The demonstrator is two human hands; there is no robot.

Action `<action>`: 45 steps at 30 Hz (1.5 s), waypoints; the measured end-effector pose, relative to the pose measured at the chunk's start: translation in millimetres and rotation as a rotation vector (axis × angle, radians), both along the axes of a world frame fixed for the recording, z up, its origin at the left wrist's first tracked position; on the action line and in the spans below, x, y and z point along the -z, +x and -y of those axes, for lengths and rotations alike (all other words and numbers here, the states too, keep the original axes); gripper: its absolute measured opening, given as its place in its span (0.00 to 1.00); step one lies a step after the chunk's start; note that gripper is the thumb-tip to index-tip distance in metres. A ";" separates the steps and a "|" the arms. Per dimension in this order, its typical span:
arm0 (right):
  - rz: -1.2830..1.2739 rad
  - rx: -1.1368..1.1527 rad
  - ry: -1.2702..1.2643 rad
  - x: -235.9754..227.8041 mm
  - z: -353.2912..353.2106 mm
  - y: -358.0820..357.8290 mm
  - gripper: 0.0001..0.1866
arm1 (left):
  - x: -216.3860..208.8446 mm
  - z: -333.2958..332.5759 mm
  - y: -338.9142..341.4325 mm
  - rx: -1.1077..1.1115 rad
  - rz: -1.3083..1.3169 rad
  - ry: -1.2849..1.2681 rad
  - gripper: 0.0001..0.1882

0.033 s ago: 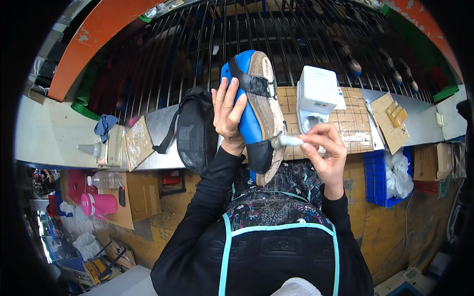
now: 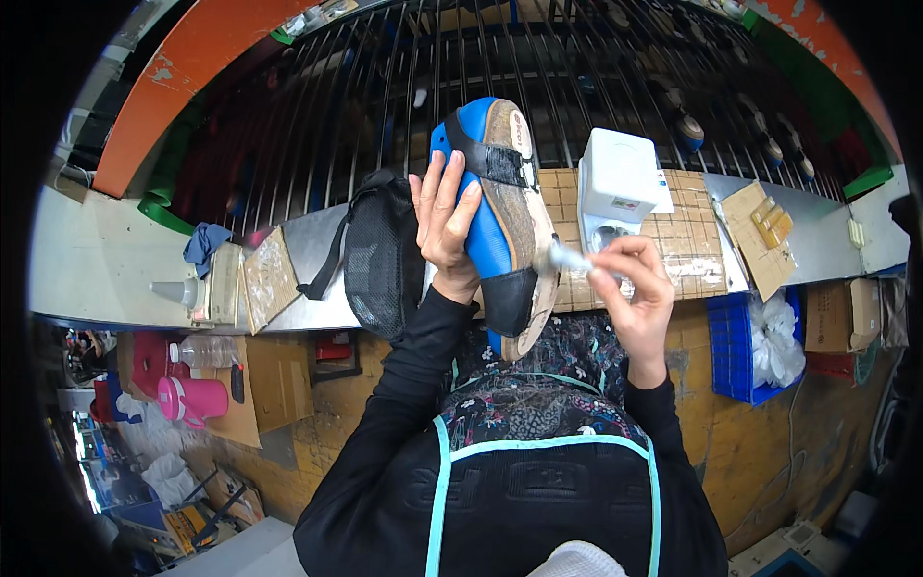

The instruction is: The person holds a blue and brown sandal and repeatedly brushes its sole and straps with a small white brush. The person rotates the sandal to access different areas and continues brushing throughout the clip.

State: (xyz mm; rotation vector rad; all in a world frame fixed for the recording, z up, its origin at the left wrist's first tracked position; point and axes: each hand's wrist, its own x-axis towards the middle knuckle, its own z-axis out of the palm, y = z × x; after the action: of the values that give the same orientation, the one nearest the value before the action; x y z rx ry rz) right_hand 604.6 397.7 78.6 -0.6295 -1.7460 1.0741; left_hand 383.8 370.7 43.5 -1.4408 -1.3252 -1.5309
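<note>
Closest in, black apron with pale teal trim and dark sleeves rising from the lower edge. Just beyond, left hand wrapped around the upper of a blue shoe, fingers spread upward along its side, holding it upright above the near edge of the counter with the worn tan sole turned toward the right. Right hand pinched shut on a small pale applicator, tip touching the sole's edge near the heel end. Compared with the paired picture of the same instant, no shift at all: same grip, same tilt of the shoe, same contact at the tip, so mid-stroke rather than between strokes, judging by that. Behind the left hand, resting on the counter, a black mesh bag with a strap. Behind the right hand, a white box-shaped device standing on a tan gridded mat. Toward the counter's left end, a nozzled bottle and a blue cloth; toward its right end, cardboard pieces. Below the counter's right part, a blue crate holding white bags; below its left part, a pink flask. Farthest off, past the far edge, a rack of dark metal bars under an orange frame.
</note>
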 end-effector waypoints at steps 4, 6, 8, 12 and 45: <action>-0.032 0.104 -0.106 8.2 3.2 -14.3 0.07 | 6.3 -7.5 -0.9 -0.053 0.060 -0.007 0.18; -0.053 0.021 -0.226 8.5 10.6 -10.2 0.07 | 9.6 -8.1 -1.7 -0.073 0.093 -0.010 0.19; -0.049 -0.008 -0.230 8.1 17.1 -7.1 0.08 | 12.1 -8.7 -2.3 -0.084 0.117 -0.009 0.20; -0.027 -0.012 -0.199 6.0 20.7 -8.9 0.09 | 15.2 -10.1 -0.7 -0.123 0.132 -0.024 0.20; -0.007 0.087 0.205 2.8 -5.8 -9.5 0.09 | -2.6 -15.4 -1.5 -0.158 0.209 -0.303 0.26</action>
State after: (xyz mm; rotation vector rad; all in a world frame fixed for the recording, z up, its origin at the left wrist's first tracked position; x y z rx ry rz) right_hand 595.1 403.5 75.8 -0.5669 -1.7788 0.8237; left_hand 382.3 386.1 46.2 -1.3397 -1.8163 -1.4526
